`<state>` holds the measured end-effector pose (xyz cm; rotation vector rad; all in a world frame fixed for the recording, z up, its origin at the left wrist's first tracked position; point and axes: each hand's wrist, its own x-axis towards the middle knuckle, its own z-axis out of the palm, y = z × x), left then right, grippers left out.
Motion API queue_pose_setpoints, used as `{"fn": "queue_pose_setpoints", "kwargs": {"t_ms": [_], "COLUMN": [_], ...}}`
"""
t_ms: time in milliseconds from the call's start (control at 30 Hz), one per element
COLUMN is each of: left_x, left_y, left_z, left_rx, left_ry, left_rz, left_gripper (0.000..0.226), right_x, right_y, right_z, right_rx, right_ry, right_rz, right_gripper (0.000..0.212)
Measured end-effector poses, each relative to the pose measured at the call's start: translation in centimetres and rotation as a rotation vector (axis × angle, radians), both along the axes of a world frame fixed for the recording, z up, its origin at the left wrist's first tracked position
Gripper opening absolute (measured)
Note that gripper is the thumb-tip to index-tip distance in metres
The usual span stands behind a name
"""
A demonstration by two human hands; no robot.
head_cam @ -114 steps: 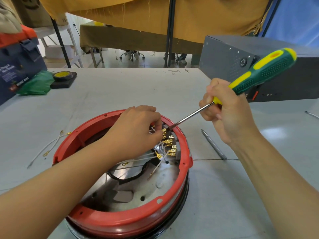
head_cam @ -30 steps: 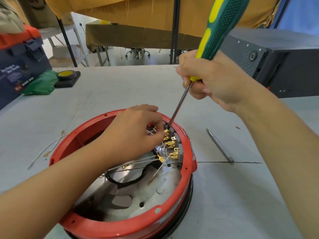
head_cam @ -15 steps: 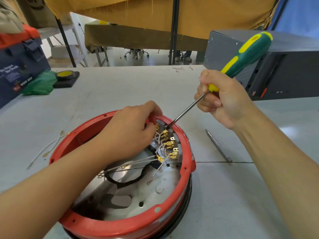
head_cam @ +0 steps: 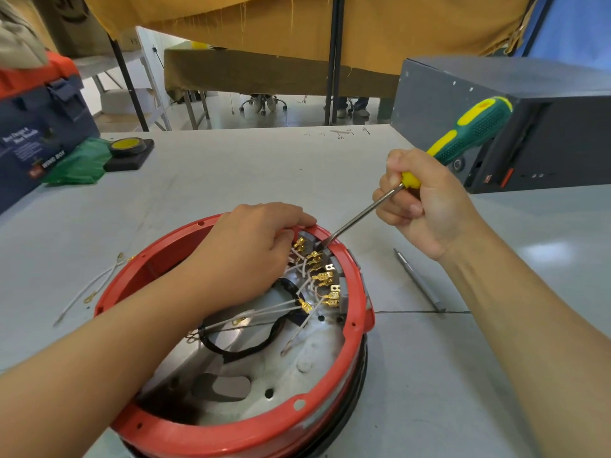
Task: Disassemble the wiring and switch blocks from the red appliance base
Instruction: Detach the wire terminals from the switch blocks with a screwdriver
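The red base (head_cam: 231, 434) sits at the near edge of the table (head_cam: 231, 166), open side up, its rim complete all round. Your left hand (head_cam: 244, 256) reaches in over the far rim, fingers curled down among the white wires (head_cam: 264, 314) beside the switch blocks (head_cam: 330, 276); whether it grips a wire or only presses, I cannot tell. The blocks stand against the inner wall on the far right side, with brass terminals (head_cam: 325, 276) crowded along them and very little gap between terminals and rim.

Your right hand (head_cam: 426, 209) is closed round the screwdriver (head_cam: 469, 133) at the foot of its green-and-yellow handle. The shaft slants down and left over the rim, and its tip rests at the far block, just beside your left fingertips (head_cam: 297, 226).

To the right of the base a slim metal pen-like tool (head_cam: 418, 280) lies on the table, near your right wrist. A grey case (head_cam: 463, 100) occupies the far right corner, close behind the screwdriver handle. Loose wires (head_cam: 89, 285) lie left of the base. A tape roll (head_cam: 127, 145), a green bag (head_cam: 79, 166) and a toolbox (head_cam: 36, 133) hold the far left edge.
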<state>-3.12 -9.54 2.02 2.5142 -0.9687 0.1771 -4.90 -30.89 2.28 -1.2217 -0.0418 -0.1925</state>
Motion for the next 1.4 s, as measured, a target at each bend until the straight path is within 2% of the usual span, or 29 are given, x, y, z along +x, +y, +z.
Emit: {"fn": "queue_pose_setpoints", "kwargs": {"t_ms": [700, 833, 967, 1067, 1267, 1400], "left_x": [0.0, 0.0, 0.1, 0.1, 0.1, -0.1], "left_y": [0.0, 0.0, 0.0, 0.2, 0.1, 0.1], "left_z": [0.0, 0.1, -0.1, -0.1, 0.0, 0.0], "left_rx": [-0.003, 0.001, -0.011, -0.004, -0.005, -0.03], "left_ry": [-0.003, -0.002, -0.007, 0.013, -0.001, -0.011], "left_rz": [0.012, 0.004, 0.001, -0.011, -0.013, -0.023], "left_gripper": [0.041, 0.044, 0.046, 0.048, 0.041, 0.033], "right_x": [-0.6, -0.7, -0.2, -0.2, -1.4, -1.3], "right_y": [0.2, 0.1, 3.2, 2.1, -0.4, -0.1], "right_z": [-0.9, -1.2, -1.5, 0.2, 1.0, 1.1], "right_rx": [0.021, 0.03, -0.198, -0.06, -0.019, -0.11], "right_ry": [-0.072, -0.084, -0.11, -0.139, -0.19, -0.21], "right_rz": [-0.037, -0.018, 0.031, -0.039, -0.08, -0.083], "right_gripper": [0.037, 0.03, 0.022, 0.023, 0.028, 0.029]}}
